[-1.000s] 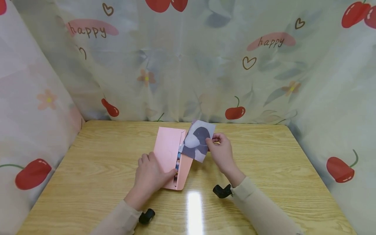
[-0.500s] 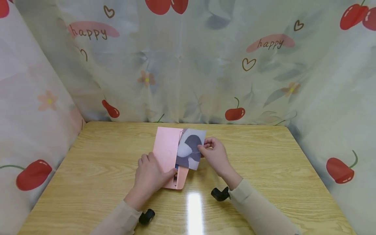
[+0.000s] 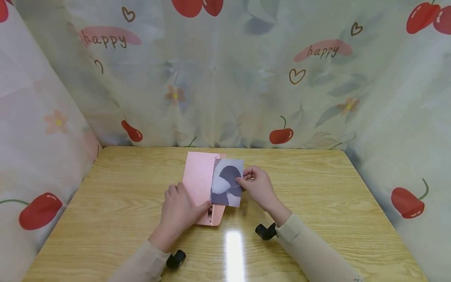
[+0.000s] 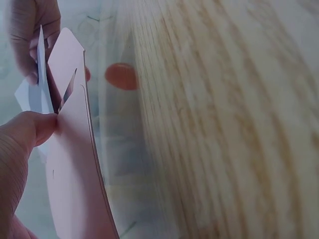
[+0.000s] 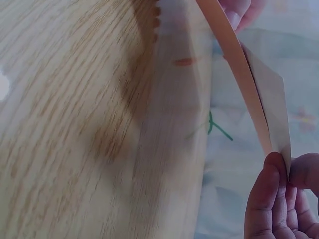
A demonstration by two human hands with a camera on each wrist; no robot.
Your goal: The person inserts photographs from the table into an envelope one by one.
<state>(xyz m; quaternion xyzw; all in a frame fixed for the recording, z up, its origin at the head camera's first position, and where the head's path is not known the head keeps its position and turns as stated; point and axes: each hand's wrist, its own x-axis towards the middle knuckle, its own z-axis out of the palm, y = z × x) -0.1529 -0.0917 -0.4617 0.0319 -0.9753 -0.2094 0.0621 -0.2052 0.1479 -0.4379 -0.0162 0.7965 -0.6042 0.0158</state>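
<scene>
A pink envelope (image 3: 198,166), its flap folded out to the right, is tilted up off the table in my left hand (image 3: 177,207). The left thumb presses at the edge of the opening, and a dark bit of something printed shows inside beside it. My right hand (image 3: 260,187) pinches a grey-and-white printed card (image 3: 228,184) by its right edge between thumb and fingers. This card lies over the flap, its left edge along the envelope's mouth. From the left wrist, the card (image 4: 41,92) stands at the slit; whether its edge is inside I cannot tell.
A wooden table (image 3: 134,196) lies beneath, with a bright light reflection (image 3: 234,254) near the front. Printed curtains (image 3: 225,78) enclose the back and both sides. Small black devices (image 3: 176,259) sit at both wrists.
My right hand has brought the card left and down toward the envelope's mouth, turning it from slanted to nearly parallel with the opening. The left hand keeps its hold on the envelope.
</scene>
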